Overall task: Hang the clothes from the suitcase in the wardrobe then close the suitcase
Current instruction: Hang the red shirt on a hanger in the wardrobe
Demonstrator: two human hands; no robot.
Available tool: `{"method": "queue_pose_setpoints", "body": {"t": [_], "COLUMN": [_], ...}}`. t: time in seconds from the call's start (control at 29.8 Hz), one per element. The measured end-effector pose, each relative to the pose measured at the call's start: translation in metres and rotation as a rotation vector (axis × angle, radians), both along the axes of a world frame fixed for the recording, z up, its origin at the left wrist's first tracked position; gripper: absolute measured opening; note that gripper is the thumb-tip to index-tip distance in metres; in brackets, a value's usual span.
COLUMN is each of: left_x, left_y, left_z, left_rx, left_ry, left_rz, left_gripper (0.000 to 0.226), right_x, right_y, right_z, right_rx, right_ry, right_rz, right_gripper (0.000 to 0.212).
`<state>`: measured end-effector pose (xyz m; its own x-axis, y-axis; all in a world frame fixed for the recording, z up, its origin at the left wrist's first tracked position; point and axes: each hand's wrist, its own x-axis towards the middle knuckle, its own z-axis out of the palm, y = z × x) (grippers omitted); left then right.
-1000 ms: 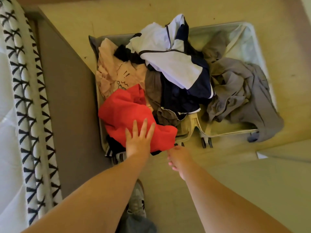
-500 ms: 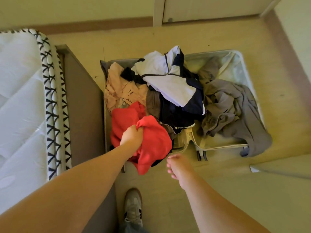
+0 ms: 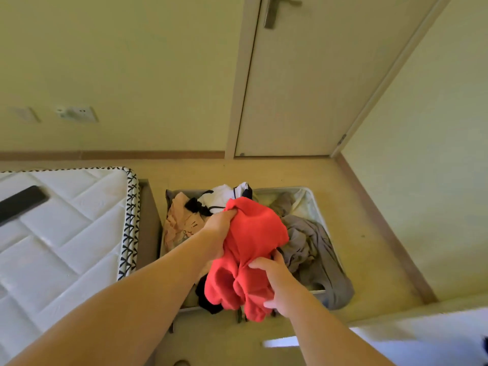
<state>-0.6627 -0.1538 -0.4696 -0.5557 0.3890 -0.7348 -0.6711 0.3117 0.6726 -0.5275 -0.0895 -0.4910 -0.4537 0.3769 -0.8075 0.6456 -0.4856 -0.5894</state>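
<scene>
Above the open pale hard-shell suitcase (image 3: 314, 204) on the floor: crumpled red soft-fabric garment (image 3: 250, 249), bunched, held up. Left hand (image 3: 220, 228) grips its upper edge, fingers curled in; right hand (image 3: 274, 281) clutches the lower folds.

Place: home bedroom
Left: quilted mattress (image 3: 66, 233)
Wall (image 3: 132, 62): socket (image 3: 76, 113), door (image 3: 303, 88) with handle (image 3: 272, 11)
Floor (image 3: 369, 247): open suitcase (image 3: 317, 204) of clothes (image 3: 309, 241)
</scene>
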Motion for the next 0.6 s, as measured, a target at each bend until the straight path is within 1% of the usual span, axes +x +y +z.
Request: {"method": "queue_pose_setpoints", "body": {"t": [0.03, 0.1, 0.13, 0.17, 0.2, 0.24, 0.27, 0.3, 0.34, 0.37, 0.4, 0.47, 0.5, 0.57, 0.6], "left_x": [0.008, 0.041, 0.097, 0.121, 0.133, 0.142, 0.149, 0.171, 0.180, 0.180, 0.188, 0.219, 0.231, 0.251, 0.258], "left_y": [0.000, -0.006, -0.029, -0.033, -0.032, -0.029, -0.029, -0.030, -0.034, -0.036, -0.038, -0.047, -0.050, -0.053, -0.053], "left_z": [0.019, 0.063, 0.142, 0.165, 0.176, 0.186, 0.198, 0.219, 0.227, 0.233, 0.239, 0.257, 0.262, 0.275, 0.282], "left_rx": [0.019, 0.084, 0.135, 0.149, 0.166, 0.155, 0.137, 0.092, 0.022, -0.061, -0.118, -0.142, -0.123, -0.007, 0.074], "left_ry": [-0.007, 0.010, 0.119, 0.172, 0.240, 0.276, 0.368, 0.503, 0.643, 0.801, 0.908, 1.143, 1.237, 1.300, 1.275], "left_rz": [-0.005, -0.007, -0.065, -0.050, -0.067, -0.062, -0.094, -0.154, -0.215, -0.284, -0.355, -0.529, -0.568, -0.609, -0.632], "left_gripper": [0.035, 0.031, 0.030, 0.030, 0.028, 0.026, 0.026, 0.028, 0.029, 0.029, 0.029, 0.027, 0.029, 0.032, 0.031], "right_x": [0.009, 0.041, 0.095, 0.117, 0.129, 0.140, 0.153, 0.181, 0.197, 0.197, 0.205, 0.231, 0.237, 0.246, 0.248], "right_y": [-0.002, -0.009, -0.029, -0.032, -0.031, -0.030, -0.030, -0.030, -0.034, -0.033, -0.030, -0.032, -0.033, -0.034, -0.033], "right_z": [0.015, 0.051, 0.116, 0.134, 0.146, 0.156, 0.172, 0.197, 0.210, 0.219, 0.229, 0.266, 0.280, 0.301, 0.308], "right_rx": [-0.028, 0.058, 0.160, 0.203, 0.261, 0.324, 0.351, 0.396, 0.414, 0.401, 0.392, 0.377, 0.373, 0.435, 0.449], "right_ry": [0.053, 0.103, 0.171, 0.225, 0.257, 0.280, 0.287, 0.303, 0.307, 0.335, 0.335, 0.359, 0.381, 0.417, 0.443], "right_rz": [-0.028, -0.020, -0.053, -0.097, -0.136, -0.160, -0.196, -0.237, -0.247, -0.242, -0.248, -0.312, -0.316, -0.357, -0.383], "right_gripper": [0.071, 0.070, 0.072, 0.072, 0.065, 0.053, 0.040, 0.029, 0.025, 0.025, 0.026, 0.025, 0.026, 0.026, 0.025]}}
